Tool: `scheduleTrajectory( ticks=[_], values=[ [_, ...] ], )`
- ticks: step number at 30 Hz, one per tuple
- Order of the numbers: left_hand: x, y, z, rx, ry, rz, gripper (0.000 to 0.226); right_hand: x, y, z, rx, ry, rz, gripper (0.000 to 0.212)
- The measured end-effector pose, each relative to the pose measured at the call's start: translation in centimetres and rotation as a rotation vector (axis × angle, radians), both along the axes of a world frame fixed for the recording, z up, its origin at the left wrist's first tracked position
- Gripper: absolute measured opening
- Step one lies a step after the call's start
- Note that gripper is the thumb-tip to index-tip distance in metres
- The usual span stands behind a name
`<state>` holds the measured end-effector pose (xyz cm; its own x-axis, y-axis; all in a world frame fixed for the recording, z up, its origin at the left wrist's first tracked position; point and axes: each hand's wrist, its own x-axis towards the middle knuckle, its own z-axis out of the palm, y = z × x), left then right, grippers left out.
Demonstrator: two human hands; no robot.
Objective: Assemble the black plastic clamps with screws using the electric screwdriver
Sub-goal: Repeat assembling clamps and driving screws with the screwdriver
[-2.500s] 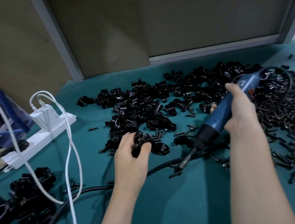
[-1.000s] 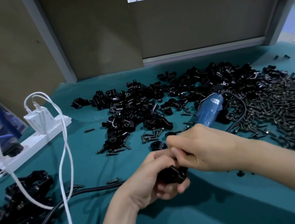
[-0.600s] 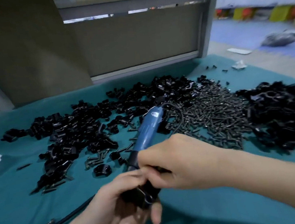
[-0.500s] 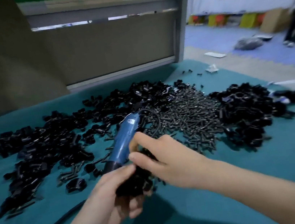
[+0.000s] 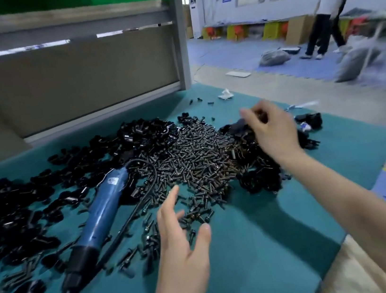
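— So, taking the screw pile (image 5: 196,160) as the mark, where is the left hand (image 5: 183,245)?
— At the pile's near edge, over the loose screws scattered there. Its fingers are spread and fairly straight, and it grips nothing.
— And the right hand (image 5: 274,132)?
— Over the pile's far right side, above the right heap of clamps (image 5: 261,179). Its fingers curl downward, and a dark blurred shape sits just by the fingertips. Whether the hand holds it, I cannot tell.
— The electric screwdriver (image 5: 104,208)?
— It lies on the teal mat (image 5: 264,255) just left of the pile with neither hand on it. The bit end points toward the person. Its black cord (image 5: 153,174) loops over the pile's left edge.
— More clamps?
— Yes, the left spread of clamps (image 5: 18,215) lies left of the pile, beyond the screwdriver, and reaches round behind the pile.
— Anything else?
— A crumpled white scrap (image 5: 225,93) lies behind the pile, near the mat's far edge. A person (image 5: 326,8) stands on the floor well beyond it.
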<state>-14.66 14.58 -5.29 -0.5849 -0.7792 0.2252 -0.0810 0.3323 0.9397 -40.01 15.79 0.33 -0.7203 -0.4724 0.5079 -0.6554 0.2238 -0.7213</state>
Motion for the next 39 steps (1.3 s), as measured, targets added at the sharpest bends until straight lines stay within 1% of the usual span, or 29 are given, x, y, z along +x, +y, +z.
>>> scheduleTrajectory(
  ticks=[1, 2, 3, 5, 7, 8, 10, 11, 13, 15, 16, 18, 20, 22, 25, 27, 29, 30, 33, 34, 36, 39],
  values=[
    [0.3, 0.1, -0.4, 0.026, -0.021, 0.035, 0.074, -2.6, -0.2, 0.0, 0.047, 0.047, -0.120, 0.038],
    [0.7, 0.1, -0.9, 0.057, -0.037, 0.068, 0.074, -4.9, -0.5, -0.3, 0.123, 0.054, -0.189, 0.042],
    [1.0, 0.1, -1.3, 0.078, -0.041, 0.094, 0.072, -6.8, -0.8, -1.0, 0.226, 0.055, -0.217, 0.049],
    [1.6, 0.0, -1.9, 0.059, -0.011, 0.139, 0.069, -9.0, -1.2, -2.5, 0.452, 0.053, -0.193, 0.059],
    [1.9, -0.2, -2.4, 0.040, 0.067, 0.186, 0.066, -9.5, -1.8, -3.4, 0.593, 0.078, -0.201, 0.060],
    [1.9, -0.3, -2.6, 0.049, 0.102, 0.203, 0.066, -9.5, -2.2, -3.3, 0.610, 0.122, -0.251, 0.056],
    [1.8, -0.5, -2.5, 0.096, 0.159, 0.214, 0.065, -8.8, -3.7, -2.3, 0.544, 0.225, -0.299, 0.045],
    [1.8, -0.6, -2.5, 0.131, 0.184, 0.209, 0.062, -8.1, -5.0, -1.7, 0.488, 0.256, -0.258, 0.038],
    [2.1, -0.4, -2.2, 0.206, 0.215, 0.184, 0.048, -6.2, -7.8, -0.6, 0.413, 0.252, -0.086, 0.025],
    [2.7, -0.3, -1.9, 0.252, 0.208, 0.118, 0.031, -4.0, -11.3, 0.0, 0.407, 0.222, 0.114, 0.016],
    [2.9, -0.4, -1.8, 0.253, 0.193, 0.074, 0.026, -2.9, -13.1, 0.1, 0.435, 0.232, 0.197, 0.017],
    [3.4, -0.7, -1.6, 0.227, 0.163, 0.012, 0.027, -0.9, -16.6, -0.3, 0.538, 0.274, 0.345, 0.026],
    [3.7, -1.1, -1.4, 0.228, 0.162, 0.023, 0.028, 0.4, -19.3, -1.1, 0.702, 0.319, 0.468, 0.037],
    [3.9, -1.6, -1.0, 0.284, 0.199, 0.029, 0.028, 0.7, -21.2, -1.8, 0.829, 0.367, 0.510, 0.043],
    [4.3, -2.4, -1.3, 0.359, 0.248, 0.025, 0.034, 0.2, -22.3, -1.2, 0.874, 0.416, 0.541, 0.034],
    [4.6, -3.1, -1.6, 0.346, 0.199, 0.013, 0.043, -0.6, -22.5, -0.4, 0.856, 0.400, 0.551, 0.028],
    [5.0, -4.2, -1.5, 0.335, 0.088, 0.013, 0.052, -1.5, -22.6, 0.2, 0.703, 0.299, 0.485, 0.025],
    [5.1, -4.5, -1.6, 0.311, 0.037, -0.002, 0.056, -1.9, -22.6, 0.5, 0.574, 0.156, 0.468, 0.024],
    [5.8, -5.4, -2.0, 0.246, -0.096, -0.105, 0.064, -1.9, -22.8, 0.9, 0.164, -0.523, 0.501, 0.033],
    [5.8, -5.5, -1.9, 0.231, -0.123, -0.157, 0.066, -2.0, -23.0, 0.9, 0.093, -0.654, 0.491, 0.035],
    [5.3, -5.3, -1.6, 0.231, -0.115, -0.290, 0.067, -2.0, -23.6, 0.8, 0.051, -0.809, 0.485, 0.034],
    [4.8, -5.7, -1.3, 0.425, -0.038, -0.364, 0.060, -1.7, -24.4, 0.5, 0.035, -1.024, 0.538, 0.026]
  ],
)
